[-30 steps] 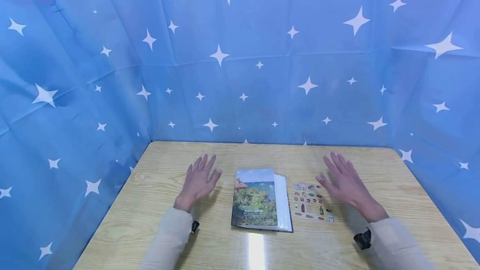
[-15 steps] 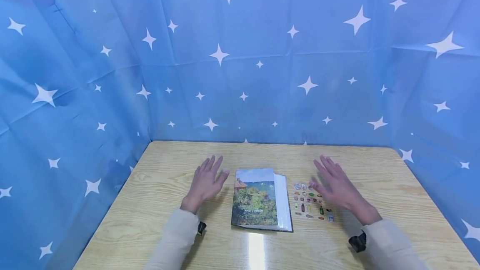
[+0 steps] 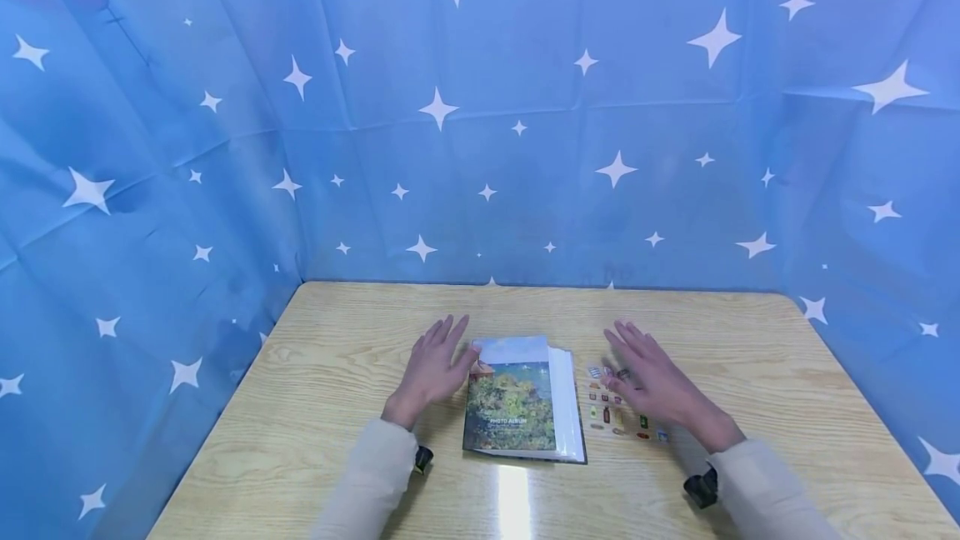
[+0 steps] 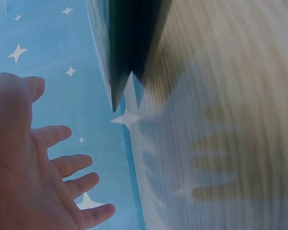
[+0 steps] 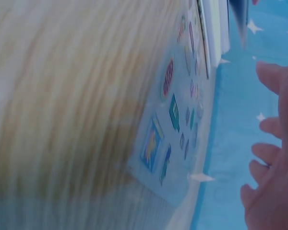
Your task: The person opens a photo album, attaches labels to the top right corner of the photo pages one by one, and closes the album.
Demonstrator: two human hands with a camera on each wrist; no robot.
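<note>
Photo album (image 3: 517,400) lies flat on the desk (image 3: 315,407), between both hands. From the head view, the left hand (image 3: 435,369), fingers spread and holding nothing, is at its left edge. The right hand (image 3: 648,382), also released, hovers over the sticker sheet (image 3: 626,407). Left wrist view: flat fingers (image 4: 62,165). Right wrist view: stickers close below. I'd take both album edges gently.

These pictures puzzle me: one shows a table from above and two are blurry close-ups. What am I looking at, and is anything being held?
There is no machine here, only a person's two bare hands. The wide picture comes from a camera worn on the head, looking down at a wooden table ringed by a blue starry cloth. The two blurry pictures come from cameras strapped to each wrist. On the table lie a closed photo album and, to its right, a sticker sheet. The left hand is open at the album's left edge; the right hand is open over the sticker sheet. Neither holds anything.
</note>
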